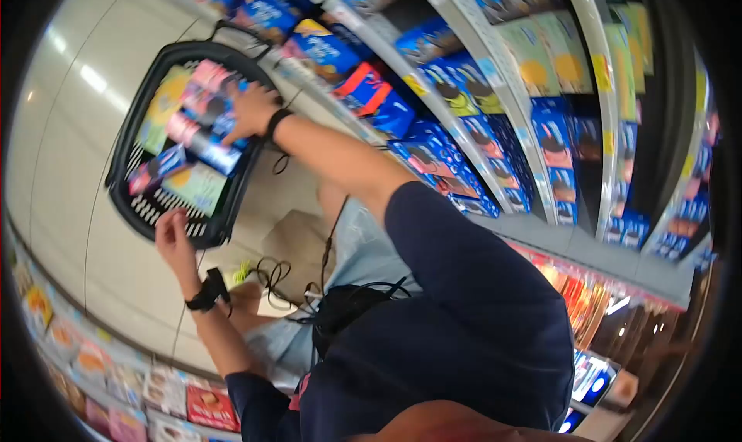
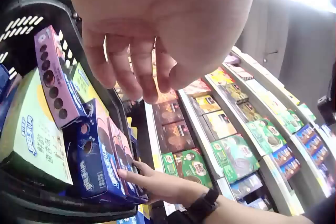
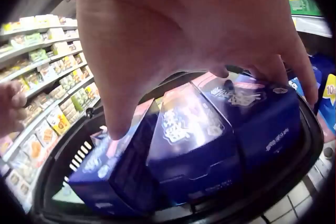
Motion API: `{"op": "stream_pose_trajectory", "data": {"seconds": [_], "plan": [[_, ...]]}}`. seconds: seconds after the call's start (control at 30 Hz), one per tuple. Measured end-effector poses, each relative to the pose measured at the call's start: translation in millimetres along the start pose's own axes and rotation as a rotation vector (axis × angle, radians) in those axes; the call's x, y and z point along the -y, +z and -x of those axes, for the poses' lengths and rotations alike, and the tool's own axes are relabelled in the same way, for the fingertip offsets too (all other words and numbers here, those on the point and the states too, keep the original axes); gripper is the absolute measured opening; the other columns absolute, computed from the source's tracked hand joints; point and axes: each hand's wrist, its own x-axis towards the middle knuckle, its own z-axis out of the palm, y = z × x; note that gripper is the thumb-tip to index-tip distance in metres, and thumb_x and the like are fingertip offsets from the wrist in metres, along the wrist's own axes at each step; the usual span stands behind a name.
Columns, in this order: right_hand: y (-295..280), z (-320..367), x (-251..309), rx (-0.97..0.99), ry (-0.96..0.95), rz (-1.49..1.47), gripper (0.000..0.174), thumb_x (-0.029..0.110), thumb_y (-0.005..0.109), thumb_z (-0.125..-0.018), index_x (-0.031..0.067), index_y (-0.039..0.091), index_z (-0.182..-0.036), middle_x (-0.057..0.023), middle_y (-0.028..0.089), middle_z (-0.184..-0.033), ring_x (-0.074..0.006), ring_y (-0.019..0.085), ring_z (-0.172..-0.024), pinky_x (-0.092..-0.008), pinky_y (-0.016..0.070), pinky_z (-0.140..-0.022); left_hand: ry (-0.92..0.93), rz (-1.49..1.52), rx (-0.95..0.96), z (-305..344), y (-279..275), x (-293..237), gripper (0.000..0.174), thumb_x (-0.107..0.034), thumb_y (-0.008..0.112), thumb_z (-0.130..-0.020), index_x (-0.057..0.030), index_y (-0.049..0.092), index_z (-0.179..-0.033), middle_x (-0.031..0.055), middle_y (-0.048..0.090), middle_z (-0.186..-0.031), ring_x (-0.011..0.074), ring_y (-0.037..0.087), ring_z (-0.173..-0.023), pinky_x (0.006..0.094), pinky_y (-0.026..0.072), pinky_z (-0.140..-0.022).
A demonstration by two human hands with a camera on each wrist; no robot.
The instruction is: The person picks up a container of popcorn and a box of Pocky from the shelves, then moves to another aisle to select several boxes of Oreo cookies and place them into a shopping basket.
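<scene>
My right hand (image 1: 251,111) spans blue and pink boxes (image 1: 202,146) at the upper right of a black basket. In the right wrist view its thumb (image 3: 118,128) lies on the left box (image 3: 113,166), and its fingers reach past the right box (image 3: 268,121), gripping the group. The left wrist view shows the right hand (image 2: 152,182) against the end of a blue box (image 2: 97,155). My left hand (image 1: 178,241) hovers at the basket's lower edge, holding nothing, its fingers (image 2: 142,71) loosely bent. Green boxes (image 2: 37,129) and a pink box (image 2: 56,79) lie beside the blue ones.
The black basket (image 1: 116,160) rests on the tiled floor (image 1: 58,125). Shelves of blue packages (image 1: 479,63) stand along the right, and another shelf of packaged food (image 1: 162,388) runs along the lower left. A dark cable (image 1: 272,276) loops near the legs.
</scene>
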Motion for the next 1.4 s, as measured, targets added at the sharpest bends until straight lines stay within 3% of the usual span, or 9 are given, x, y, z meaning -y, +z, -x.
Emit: {"op": "stream_pose_trajectory", "data": {"seconds": [0.07,0.23,0.43,0.63,0.7,0.83,1.03,1.23,1.4], "plan": [[11,1,8,-0.056,0.038,0.031,0.141,0.07,0.083,-0.039,0.0083,0.02,-0.15,-0.0351,0.037,-0.135,-0.0518,0.044,-0.119,-0.0729,0.0337,-0.091,0.034,-0.036,0.053,-18,5,14,0.013,-0.011,0.055,-0.098,0.0,0.062,-0.101,0.0056,0.065,-0.095,0.0101,0.059,-0.084,0.0248,0.0482,-0.079],[24,8,10,-0.081,-0.012,-0.106,0.138,0.065,0.085,-0.044,0.004,0.02,-0.15,-0.0329,0.04,-0.129,-0.0475,0.047,-0.115,-0.0625,0.0464,-0.083,0.139,-0.088,0.141,-29,15,1,0.014,-0.011,0.054,-0.098,-0.0002,0.061,-0.101,0.0058,0.065,-0.097,0.0099,0.057,-0.084,0.0241,0.0466,-0.079],[58,-3,-23,-0.316,-0.01,-0.279,0.115,0.058,0.082,-0.057,-0.0047,0.033,-0.14,-0.0291,0.061,-0.111,-0.0396,0.062,-0.103,-0.0425,0.0527,-0.087,0.241,-0.104,0.147,-2,20,-29,0.014,-0.012,0.054,-0.098,-0.0001,0.061,-0.101,0.0054,0.065,-0.098,0.0102,0.058,-0.083,0.0234,0.0461,-0.078],[39,5,-40,-0.098,0.002,-0.41,0.063,0.053,0.08,-0.058,0.0072,0.073,-0.1,-0.0181,0.069,-0.107,-0.0286,0.066,-0.102,-0.0376,0.053,-0.087,0.365,-0.185,0.039,48,4,-95,0.016,-0.014,0.054,-0.099,0.0,0.062,-0.097,0.0054,0.065,-0.09,0.0106,0.058,-0.08,0.0239,0.0469,-0.074],[16,26,-50,-0.167,-0.015,-0.554,0.07,0.053,0.078,-0.059,0.0023,0.069,-0.107,-0.022,0.067,-0.111,-0.0314,0.065,-0.104,-0.038,0.0524,-0.088,0.402,-0.161,-0.021,60,0,-107,0.016,-0.013,0.054,-0.099,-0.0002,0.062,-0.096,0.0052,0.065,-0.089,0.0102,0.058,-0.079,0.0236,0.0468,-0.073],[-33,78,-90,-0.28,-0.361,-0.623,0.087,0.052,0.077,-0.062,-0.0082,0.054,-0.12,-0.0279,0.064,-0.11,-0.0377,0.064,-0.101,-0.0411,0.0509,-0.087,0.395,-0.118,-0.065,74,17,-124,0.016,-0.015,0.055,-0.098,-0.0018,0.062,-0.091,0.0023,0.062,-0.082,0.0081,0.056,-0.073,0.0218,0.0455,-0.069],[-106,261,-170,-0.796,-0.452,-0.588,0.081,0.04,0.078,-0.069,-0.0026,0.046,-0.13,-0.025,0.055,-0.123,-0.0378,0.054,-0.115,-0.0407,0.0421,-0.099,0.509,-0.195,0.132,93,102,-163,0.01,-0.01,0.059,-0.095,-0.0005,0.061,-0.092,0.0029,0.065,-0.08,0.0086,0.061,-0.068,0.022,0.0486,-0.064],[-100,409,-259,-1.338,-0.396,-0.626,0.082,0.029,0.084,-0.066,0.0,0.043,-0.13,-0.0181,0.052,-0.116,-0.0338,0.054,-0.11,-0.0396,0.0431,-0.096,0.687,-0.408,0.366,125,177,-228,0.009,-0.008,0.063,-0.091,0.0002,0.064,-0.094,0.0039,0.066,-0.08,0.008,0.061,-0.069,0.0212,0.0481,-0.064],[-74,480,-291,-1.685,-0.275,-0.785,0.088,0.026,0.087,-0.065,-0.0025,0.038,-0.133,-0.0209,0.05,-0.12,-0.0343,0.052,-0.111,-0.0415,0.0418,-0.096,0.839,-0.535,0.596,163,242,-296,0.01,-0.004,0.062,-0.088,0.0012,0.065,-0.096,0.0057,0.067,-0.085,0.0114,0.063,-0.075,0.0252,0.05,-0.07]]}}
